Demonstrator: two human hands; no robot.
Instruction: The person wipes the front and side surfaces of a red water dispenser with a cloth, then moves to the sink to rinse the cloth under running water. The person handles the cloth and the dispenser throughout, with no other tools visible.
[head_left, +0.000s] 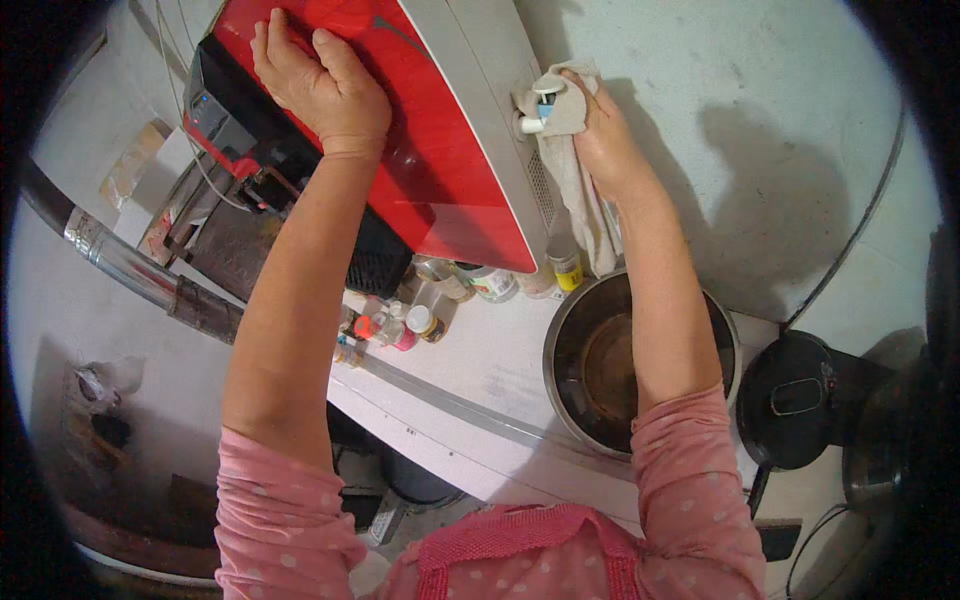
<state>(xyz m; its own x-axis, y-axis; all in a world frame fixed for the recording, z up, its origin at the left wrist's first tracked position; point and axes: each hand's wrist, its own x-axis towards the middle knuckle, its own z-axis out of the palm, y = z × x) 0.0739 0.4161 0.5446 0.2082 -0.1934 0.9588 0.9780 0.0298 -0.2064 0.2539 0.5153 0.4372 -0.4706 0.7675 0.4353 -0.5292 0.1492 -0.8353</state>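
My left hand (322, 90) lies against the glossy red panel (442, 142) of a large red-and-white appliance, fingers spread and nothing held. At the appliance's white side (495, 82), my right hand (609, 146) grips an off-white cloth (570, 180). The cloth is bunched around a white tap-like fitting (532, 125) with a light-blue part, and its lower end hangs down. Part of the fitting shows through the folds; the fingers of my right hand are largely hidden behind the cloth. Beneath my right forearm stands a round metal pot (553, 367), which the arm partly covers.
Several small jars, including a white-lidded one (426, 322) and a yellow-labelled one (568, 271), stand on the white counter (487, 375) below the appliance. A black device (225, 124) and a metal duct pipe (124, 244) are at left. A black round-topped appliance (784, 401) stands at right.
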